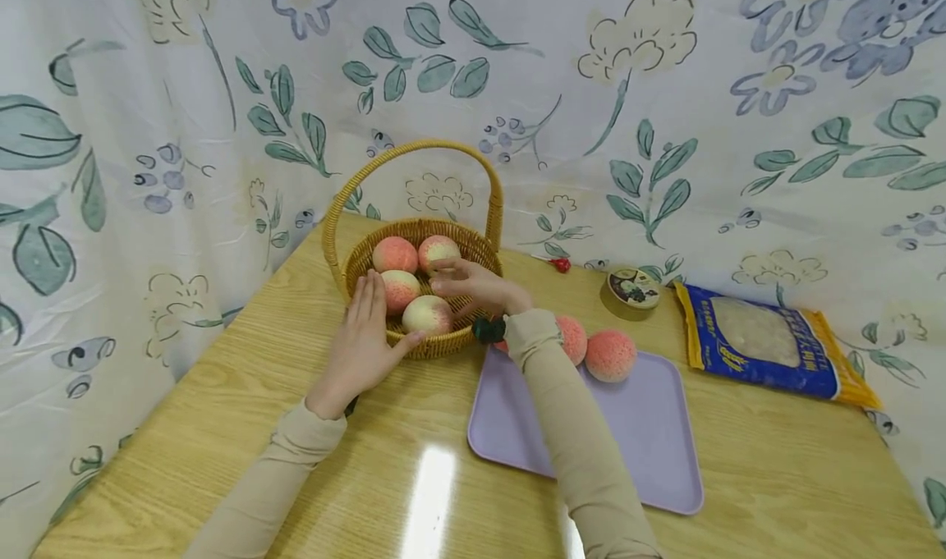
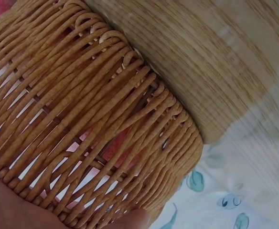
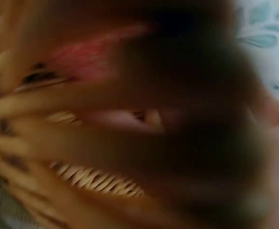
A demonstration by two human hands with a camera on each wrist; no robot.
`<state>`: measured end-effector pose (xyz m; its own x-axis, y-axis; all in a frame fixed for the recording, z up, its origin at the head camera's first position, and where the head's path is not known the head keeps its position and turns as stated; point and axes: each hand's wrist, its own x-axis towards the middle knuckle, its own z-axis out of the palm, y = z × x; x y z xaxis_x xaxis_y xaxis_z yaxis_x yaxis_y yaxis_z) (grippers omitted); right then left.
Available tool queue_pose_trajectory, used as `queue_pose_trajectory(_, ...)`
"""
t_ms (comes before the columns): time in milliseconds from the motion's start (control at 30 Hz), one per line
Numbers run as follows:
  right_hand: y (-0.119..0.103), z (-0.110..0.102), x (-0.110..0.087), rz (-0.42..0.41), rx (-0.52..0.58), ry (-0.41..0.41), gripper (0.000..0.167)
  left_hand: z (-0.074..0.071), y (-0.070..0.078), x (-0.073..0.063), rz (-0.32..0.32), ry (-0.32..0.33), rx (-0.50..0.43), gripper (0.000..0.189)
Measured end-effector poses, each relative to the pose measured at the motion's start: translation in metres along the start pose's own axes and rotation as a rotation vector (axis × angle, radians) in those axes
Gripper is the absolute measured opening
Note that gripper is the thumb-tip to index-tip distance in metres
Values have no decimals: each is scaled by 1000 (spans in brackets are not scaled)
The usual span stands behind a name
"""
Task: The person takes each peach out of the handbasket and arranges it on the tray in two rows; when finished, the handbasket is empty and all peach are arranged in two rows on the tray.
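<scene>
A wicker basket (image 1: 461, 347) with a tall arched handle (image 1: 414, 144) holds several pink-and-cream peaches, among them a pale peach (image 1: 427, 315) near the front and a redder peach (image 1: 395, 254) at the back left. My left hand (image 1: 362, 341) rests on the basket's left front rim, fingers straight and thumb spread along the front. In the left wrist view, its fingers (image 2: 134, 219) touch the woven rim. Above the right side of the basket, my right hand (image 1: 476, 286) reaches in with loosely bent fingers beside the peaches. The right wrist view is dark and blurred.
A lilac tray (image 1: 658, 452) lies right of the basket, with a pink peach (image 1: 611, 355) and others at its back edge, partly behind my right sleeve. Farther right are a round tin (image 1: 632, 289) and a blue-and-yellow packet (image 1: 769, 341). A small red item (image 1: 561, 264) lies near the curtain.
</scene>
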<state>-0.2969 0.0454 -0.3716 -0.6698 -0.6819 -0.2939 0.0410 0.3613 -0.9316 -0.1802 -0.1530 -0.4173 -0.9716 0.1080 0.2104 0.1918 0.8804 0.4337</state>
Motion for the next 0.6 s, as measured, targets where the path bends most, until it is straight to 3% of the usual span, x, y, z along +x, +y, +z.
queue_pose_trajectory(200,-4,17,9,4,-233,-93,73,-2,0,-1,19,31,12,106)
queue_pose_trajectory(333,-3,31,14,-14,-397,-72,90,-3,0,0,30,54,18,106)
queue_pose_trajectory(467,1,36,16,-39,-425,-18,98,-2,1,0,28,50,18,106)
queue_pose_trajectory(600,5,33,13,-76,-334,41,96,-1,3,0,21,30,16,106)
